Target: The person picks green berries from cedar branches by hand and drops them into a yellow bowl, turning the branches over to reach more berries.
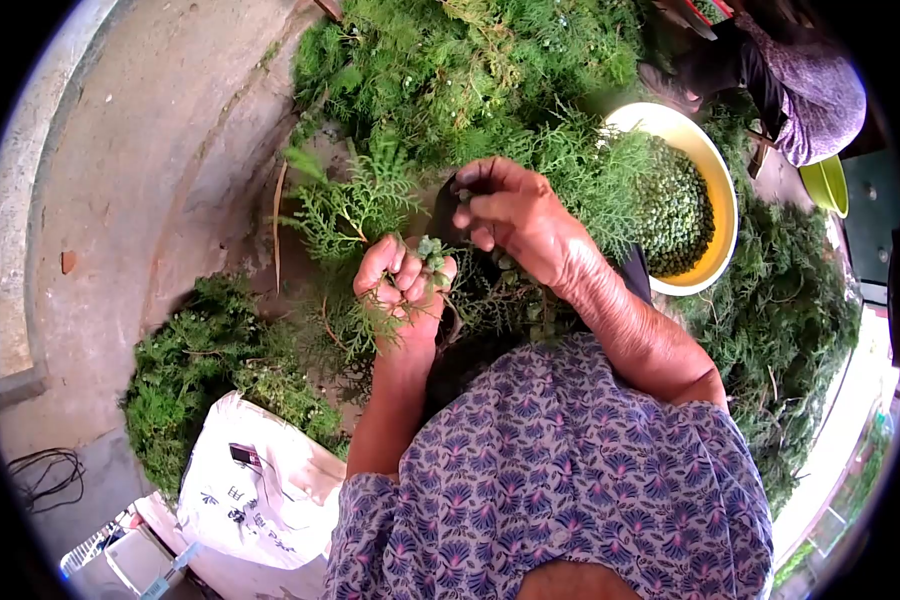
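My left hand [405,280] is closed round a leafy green sprig [355,215], and a cluster of pale green seed cones [431,250] stands up by its fingers. Up and to the right, my right hand [505,215] is curled, its thumb and fingers near one another; a small dark bit shows at the fingertips, too small to name. The two hands are apart. A yellow basin [722,180] full of small green cones lies right of my right hand, with leafy branches over its left rim.
Piles of green branches lie ahead [470,70], at the right [770,300] and at the lower left [190,370]. A white sack [270,480] with a small dark device [243,454] is at the lower left. Another person [810,90] sits at the upper right by a green basin [826,186].
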A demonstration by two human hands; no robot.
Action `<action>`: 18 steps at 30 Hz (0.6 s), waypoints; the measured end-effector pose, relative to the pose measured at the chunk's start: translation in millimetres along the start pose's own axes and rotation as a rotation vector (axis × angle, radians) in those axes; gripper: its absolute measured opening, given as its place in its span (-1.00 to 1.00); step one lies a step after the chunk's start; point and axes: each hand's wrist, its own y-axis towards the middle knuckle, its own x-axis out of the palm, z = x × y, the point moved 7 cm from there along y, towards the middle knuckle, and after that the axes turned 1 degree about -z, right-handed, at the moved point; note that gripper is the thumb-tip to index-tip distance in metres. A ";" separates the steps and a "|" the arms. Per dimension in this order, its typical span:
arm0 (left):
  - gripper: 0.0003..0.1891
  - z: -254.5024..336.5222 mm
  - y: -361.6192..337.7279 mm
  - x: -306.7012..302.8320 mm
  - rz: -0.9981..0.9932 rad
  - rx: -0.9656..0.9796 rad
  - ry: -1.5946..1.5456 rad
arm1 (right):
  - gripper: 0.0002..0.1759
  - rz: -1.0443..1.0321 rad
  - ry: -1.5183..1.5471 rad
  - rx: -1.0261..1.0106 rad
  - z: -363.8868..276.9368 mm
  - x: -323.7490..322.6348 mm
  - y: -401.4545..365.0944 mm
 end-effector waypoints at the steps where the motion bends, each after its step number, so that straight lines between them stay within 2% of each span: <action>1: -0.73 -0.1 2.0 1.7 -0.026 0.000 0.002 | -0.82 -0.127 -0.098 -0.051 2.4 6.9 2.7; 2: -0.73 -0.9 1.4 4.9 -0.013 -0.018 0.006 | -0.80 -0.252 -0.194 -0.101 4.4 14.6 2.3; 3: -0.73 -0.2 2.2 2.3 -0.013 -0.017 0.006 | -0.69 -0.298 -0.383 -0.109 7.9 16.9 0.9; 5: -0.73 -2.0 4.5 -2.9 0.007 -0.049 -0.021 | -0.64 -0.439 -0.289 -0.175 11.7 34.7 -4.4; 6: -0.73 -2.0 2.3 -6.9 0.076 -0.047 0.014 | -0.64 -0.483 -0.387 -0.161 14.9 35.5 -3.0; 7: -0.73 -2.9 1.6 -1.8 0.078 -0.049 0.016 | -0.64 -0.482 -0.384 -0.160 14.5 35.4 -3.2; 9: -0.73 -0.2 -1.5 -6.8 0.295 0.003 0.081 | -0.70 -0.446 -0.561 -0.257 8.9 36.7 -4.0; 11: -0.72 1.2 -3.3 -9.4 0.330 0.012 0.100 | -0.74 -0.417 -0.624 -0.297 13.1 37.6 -3.4; 13: -0.70 1.6 -1.9 -6.0 0.198 0.007 0.082 | -0.80 -0.258 -0.536 -0.167 17.9 31.8 -1.1; 14: -0.69 0.0 0.4 -0.9 0.100 0.026 0.013 | -0.87 -0.219 -0.352 -0.086 15.2 29.9 -4.2; 15: -0.69 0.2 -0.6 -3.5 0.106 0.030 0.011 | -0.89 -0.095 -0.298 -0.023 6.4 21.7 -8.0; 17: -0.68 2.5 0.8 -4.1 0.060 0.041 -0.072 | -0.86 -0.241 0.187 -0.059 4.7 12.0 7.6; 18: -0.67 3.4 3.1 -5.4 0.036 0.049 -0.105 | -0.83 -0.158 0.146 -0.023 8.3 5.5 5.9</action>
